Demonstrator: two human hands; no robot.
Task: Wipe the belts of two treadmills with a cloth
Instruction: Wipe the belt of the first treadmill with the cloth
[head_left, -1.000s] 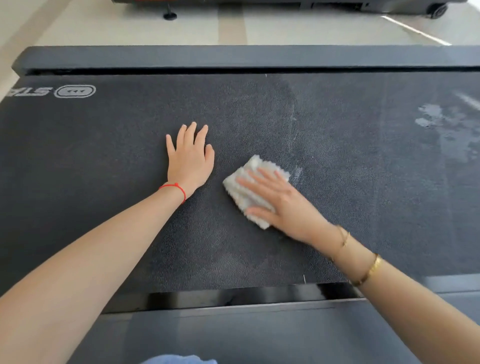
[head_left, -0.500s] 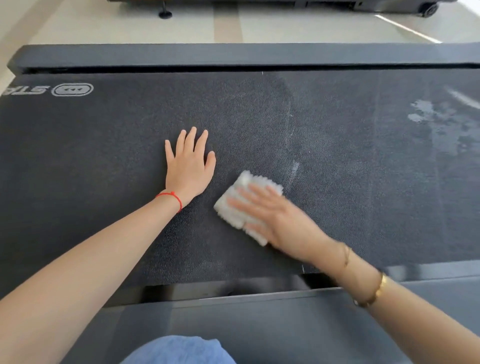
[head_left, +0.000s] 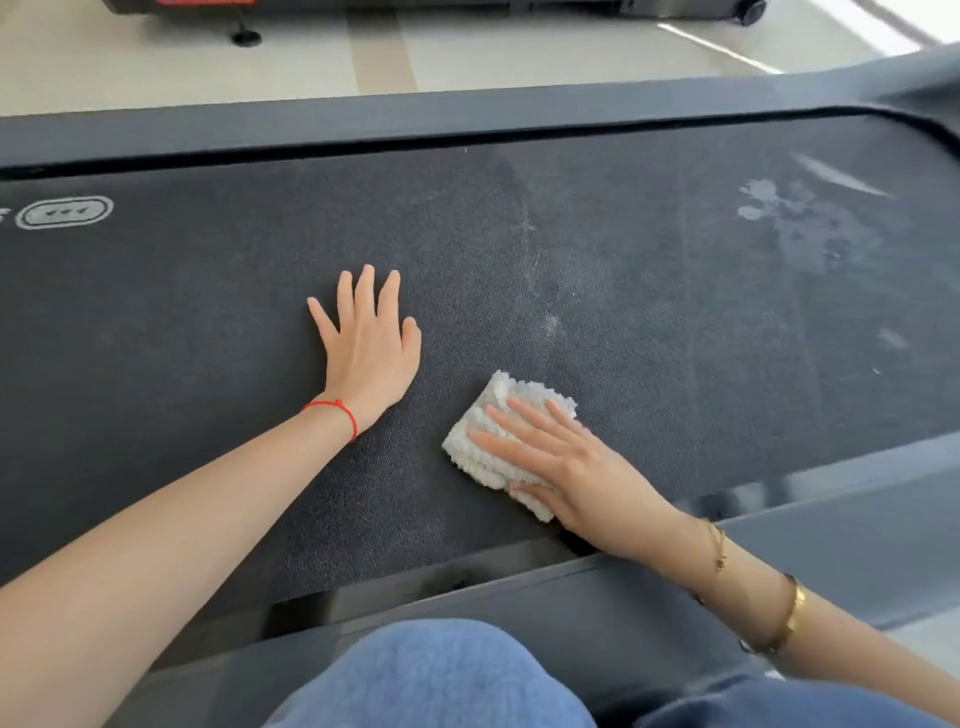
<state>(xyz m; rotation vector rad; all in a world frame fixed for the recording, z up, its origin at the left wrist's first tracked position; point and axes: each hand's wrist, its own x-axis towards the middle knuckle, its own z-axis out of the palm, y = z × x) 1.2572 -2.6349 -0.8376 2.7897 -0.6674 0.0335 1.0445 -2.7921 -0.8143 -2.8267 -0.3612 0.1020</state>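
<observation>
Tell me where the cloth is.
In the head view, the cloth lies on the belt under the right hand, right of the left hand.

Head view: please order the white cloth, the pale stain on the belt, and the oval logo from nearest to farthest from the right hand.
1. white cloth, directly under the right hand
2. pale stain, far right of the belt
3. oval logo, far left

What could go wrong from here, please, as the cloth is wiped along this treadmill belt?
The cloth lies close to the belt's near edge, so it might catch in the dark gap there. The pale smudges lie far right and could be missed. The left hand leans flat; the belt may shift.
</observation>
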